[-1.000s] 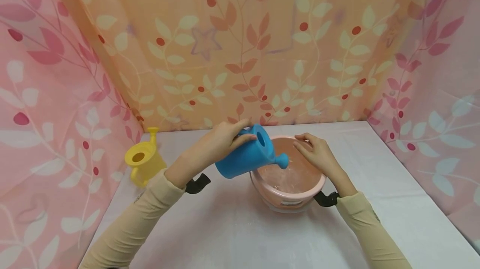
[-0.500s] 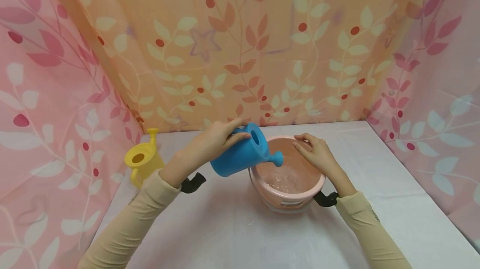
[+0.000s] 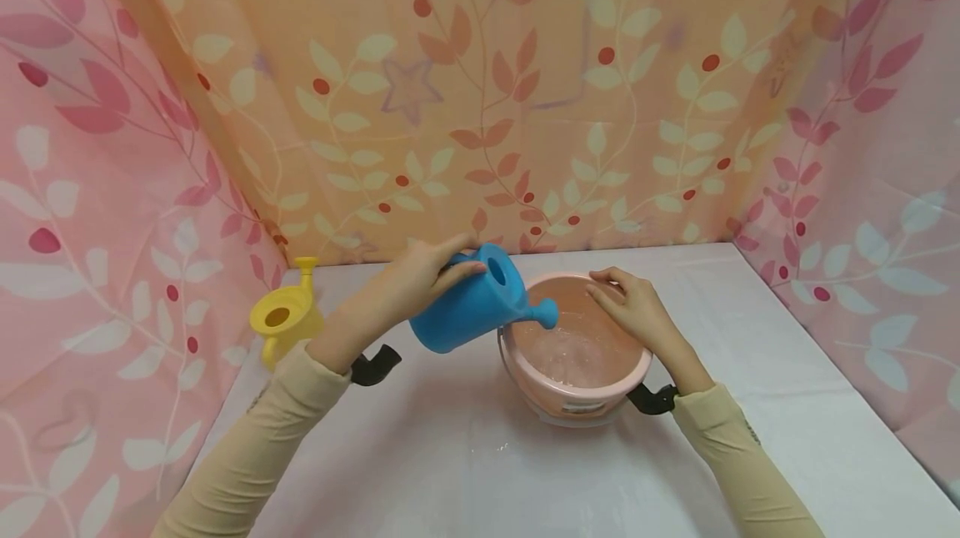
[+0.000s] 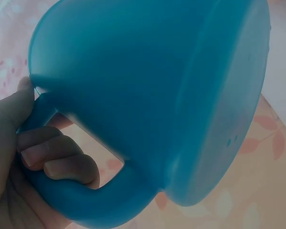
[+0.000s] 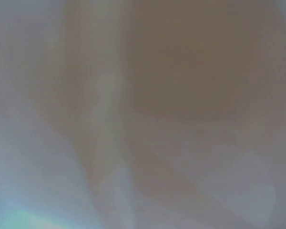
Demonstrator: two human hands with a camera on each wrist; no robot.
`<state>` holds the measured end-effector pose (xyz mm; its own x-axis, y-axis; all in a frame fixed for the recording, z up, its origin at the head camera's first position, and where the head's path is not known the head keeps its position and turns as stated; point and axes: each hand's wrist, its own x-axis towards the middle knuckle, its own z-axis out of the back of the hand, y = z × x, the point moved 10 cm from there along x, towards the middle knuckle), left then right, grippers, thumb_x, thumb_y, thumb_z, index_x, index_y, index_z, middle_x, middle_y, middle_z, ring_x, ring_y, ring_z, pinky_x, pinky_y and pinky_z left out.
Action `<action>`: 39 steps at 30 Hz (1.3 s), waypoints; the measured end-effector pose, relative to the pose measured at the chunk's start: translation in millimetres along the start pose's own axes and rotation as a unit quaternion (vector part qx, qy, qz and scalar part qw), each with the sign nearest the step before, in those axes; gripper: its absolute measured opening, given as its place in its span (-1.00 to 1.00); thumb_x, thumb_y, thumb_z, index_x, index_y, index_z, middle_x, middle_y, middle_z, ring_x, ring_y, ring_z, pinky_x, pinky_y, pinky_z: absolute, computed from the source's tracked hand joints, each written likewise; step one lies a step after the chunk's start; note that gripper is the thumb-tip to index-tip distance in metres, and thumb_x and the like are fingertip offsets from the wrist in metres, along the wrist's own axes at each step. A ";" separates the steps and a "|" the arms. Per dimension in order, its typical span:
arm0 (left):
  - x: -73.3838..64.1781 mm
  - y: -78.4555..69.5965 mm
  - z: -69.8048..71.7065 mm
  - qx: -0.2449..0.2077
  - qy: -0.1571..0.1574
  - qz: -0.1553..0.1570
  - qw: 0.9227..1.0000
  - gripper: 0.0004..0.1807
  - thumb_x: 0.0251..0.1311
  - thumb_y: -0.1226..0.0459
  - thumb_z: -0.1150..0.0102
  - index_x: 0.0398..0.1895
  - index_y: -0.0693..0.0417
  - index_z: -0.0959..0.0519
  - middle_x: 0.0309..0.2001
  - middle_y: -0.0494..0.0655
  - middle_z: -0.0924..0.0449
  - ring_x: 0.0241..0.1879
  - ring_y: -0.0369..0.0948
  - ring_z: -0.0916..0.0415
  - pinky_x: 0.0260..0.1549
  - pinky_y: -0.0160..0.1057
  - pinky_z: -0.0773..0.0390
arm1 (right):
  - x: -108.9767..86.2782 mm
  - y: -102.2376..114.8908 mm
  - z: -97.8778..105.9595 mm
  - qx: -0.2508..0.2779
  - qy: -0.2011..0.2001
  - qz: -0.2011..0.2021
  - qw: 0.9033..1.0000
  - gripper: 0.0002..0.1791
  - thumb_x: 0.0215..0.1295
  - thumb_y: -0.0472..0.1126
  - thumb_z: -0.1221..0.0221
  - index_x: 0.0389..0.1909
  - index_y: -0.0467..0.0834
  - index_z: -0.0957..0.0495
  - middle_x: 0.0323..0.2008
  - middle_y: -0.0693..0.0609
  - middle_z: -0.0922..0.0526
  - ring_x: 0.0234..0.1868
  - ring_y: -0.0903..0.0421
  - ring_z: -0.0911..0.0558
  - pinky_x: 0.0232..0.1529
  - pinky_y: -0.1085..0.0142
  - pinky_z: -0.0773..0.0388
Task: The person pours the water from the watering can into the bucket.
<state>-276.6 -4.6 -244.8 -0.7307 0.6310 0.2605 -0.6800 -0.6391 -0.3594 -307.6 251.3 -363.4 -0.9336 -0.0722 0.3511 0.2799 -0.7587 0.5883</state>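
My left hand (image 3: pixel 420 278) grips the handle of a blue watering can (image 3: pixel 468 304). In the left wrist view, the fingers (image 4: pixel 62 155) curl through the can's handle loop. The can is tilted, its spout pointing right over the left part of a pink basin (image 3: pixel 517 367). Rippled water (image 3: pixel 566 354) lies inside the basin; whether a stream leaves the spout is too fine to tell. My right hand (image 3: pixel 633 304) holds the basin's right back rim, thumb and fingers bent about it. The right wrist view is blurred and shows only the basin's pinkish surface up close.
A yellow watering can (image 3: pixel 288 317) stands upright at the left, partly behind my left forearm. A few water drops (image 3: pixel 491 448) lie on the white tablecloth (image 3: pixel 465 488) before the basin. Patterned curtains (image 3: pixel 450 146) enclose the back and sides.
My left hand and the blue watering can have shifted left, drawing the spout back toward the basin's left rim. The right hand and basin have stayed in place; ripples in the water have changed.
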 end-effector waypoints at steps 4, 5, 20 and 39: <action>-1.3 3.9 2.2 0.002 -0.003 0.001 1.000 -0.69 0.11 -0.09 0.09 -0.12 -0.25 -0.30 -0.21 -0.09 -0.55 -0.24 -0.07 -0.55 -0.28 0.03 -0.49 | -0.1 -0.1 0.2 -0.001 -0.001 0.001 1.000 -0.62 0.14 0.00 -0.12 -0.09 -0.12 -0.46 -0.09 -0.07 -0.55 -0.03 -0.07 -0.48 -0.06 0.01 -0.36; -1.6 4.7 2.6 0.001 -0.003 0.001 1.000 -0.69 0.11 -0.09 0.09 -0.12 -0.25 -0.30 -0.22 -0.09 -0.55 -0.24 -0.07 -0.55 -0.27 0.03 -0.49 | -0.3 0.3 0.1 0.000 0.000 0.002 1.000 -0.62 0.14 0.00 -0.12 -0.09 -0.13 -0.46 -0.09 -0.07 -0.55 -0.03 -0.07 -0.48 -0.06 0.01 -0.36; -6.5 10.0 3.1 -0.010 0.002 0.002 1.000 -0.68 0.11 -0.09 0.09 -0.10 -0.24 -0.32 -0.17 -0.12 -0.54 -0.20 -0.11 -0.53 -0.25 0.02 -0.48 | -2.3 1.7 0.6 0.012 0.001 0.015 1.000 -0.64 0.14 0.01 -0.11 -0.10 -0.10 -0.47 -0.12 -0.05 -0.56 -0.02 -0.03 -0.47 -0.05 0.03 -0.36; -3.2 0.1 8.9 0.014 -0.009 -0.014 1.000 -0.72 0.11 -0.06 0.06 -0.16 -0.22 -0.35 -0.26 -0.11 -0.55 -0.30 -0.13 -0.54 -0.27 -0.01 -0.50 | -0.8 2.3 1.1 0.004 0.003 0.007 1.000 -0.61 0.14 0.04 -0.10 -0.09 -0.11 -0.46 -0.09 -0.06 -0.55 -0.01 -0.06 -0.47 -0.05 0.01 -0.36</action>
<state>-274.8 -10.6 -237.7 -0.7118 0.6417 0.2857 -0.7018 -0.6332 -0.3264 -305.9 250.3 -361.5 -0.9310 -0.0865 0.3545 0.2945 -0.7520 0.5897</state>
